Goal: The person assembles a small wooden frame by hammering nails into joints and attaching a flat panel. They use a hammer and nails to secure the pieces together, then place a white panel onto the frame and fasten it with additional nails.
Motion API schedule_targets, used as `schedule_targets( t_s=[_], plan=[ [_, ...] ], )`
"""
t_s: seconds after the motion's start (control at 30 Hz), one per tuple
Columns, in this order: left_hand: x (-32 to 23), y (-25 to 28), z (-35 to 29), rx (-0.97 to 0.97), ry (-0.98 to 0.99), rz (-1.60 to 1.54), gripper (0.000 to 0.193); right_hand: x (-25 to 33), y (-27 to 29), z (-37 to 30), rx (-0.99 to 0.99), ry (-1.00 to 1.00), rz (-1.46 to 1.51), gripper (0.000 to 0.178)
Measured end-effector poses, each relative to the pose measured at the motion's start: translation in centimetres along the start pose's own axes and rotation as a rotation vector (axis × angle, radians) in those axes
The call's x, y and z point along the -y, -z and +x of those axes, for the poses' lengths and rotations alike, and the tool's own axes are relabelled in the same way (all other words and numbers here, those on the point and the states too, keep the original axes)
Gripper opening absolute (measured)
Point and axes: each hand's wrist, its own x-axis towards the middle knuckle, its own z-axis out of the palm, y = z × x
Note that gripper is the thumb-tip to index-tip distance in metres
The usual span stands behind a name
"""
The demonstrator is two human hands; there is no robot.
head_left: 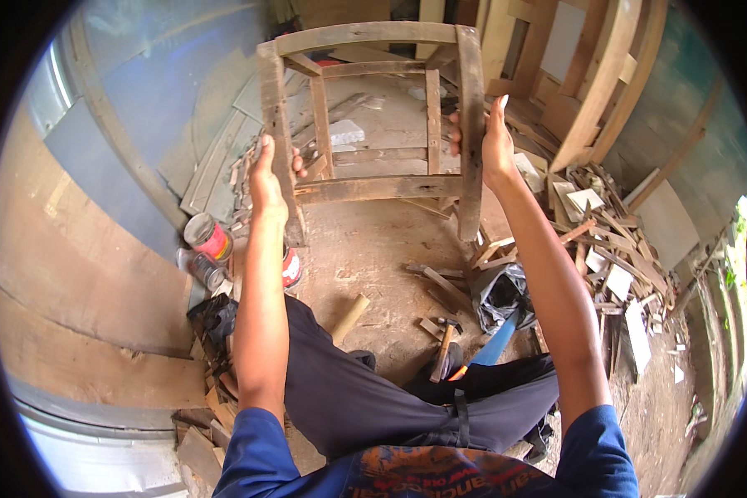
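The wide fisheye head view looks forward and down from above and behind the fingers (497, 133), well back enough to take in floor (349, 257) below and beyond them.

Hands (267, 189) (496, 149) partly behind wooden frame (382, 188), red can (292, 269) partly behind forearm (261, 307)

Left arm (261, 307) and right arm (548, 266) reached forward; left hand (268, 189) and right hand (496, 152) gripped, palms inward, thumbs pointed up, right sat higher.
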Motion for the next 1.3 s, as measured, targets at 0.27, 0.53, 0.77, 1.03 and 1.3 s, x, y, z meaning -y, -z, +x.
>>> schedule_targets(
  t_s=[0.27, 0.53, 0.77, 1.03, 1.3],
  plan=[
    [0.0, -0.3, -0.2, 0.033, 0.023, -0.056, 0.048, -3.8, 6.4, -5.7, 0.114, 0.048, 0.177, 0.101],
    [0.2, -0.6, -0.6, 0.028, 0.013, -0.044, 0.047, -7.0, 3.5, -9.4, 0.088, 0.048, 0.202, 0.099],
    [0.0, 0.1, -0.7, 0.042, 0.011, -0.081, 0.049, -7.1, 2.4, -8.8, 0.021, 0.045, 0.144, 0.089],
    [-1.2, -0.4, -2.0, 0.070, 0.000, -0.058, 0.058, -5.8, 3.9, -7.2, -0.163, 0.115, -0.072, 0.082],
    [-1.9, -0.7, -2.4, 0.023, -0.021, -0.047, 0.070, 0.0, 2.2, -5.9, -0.147, 0.215, -0.123, 0.060]
  ],
)
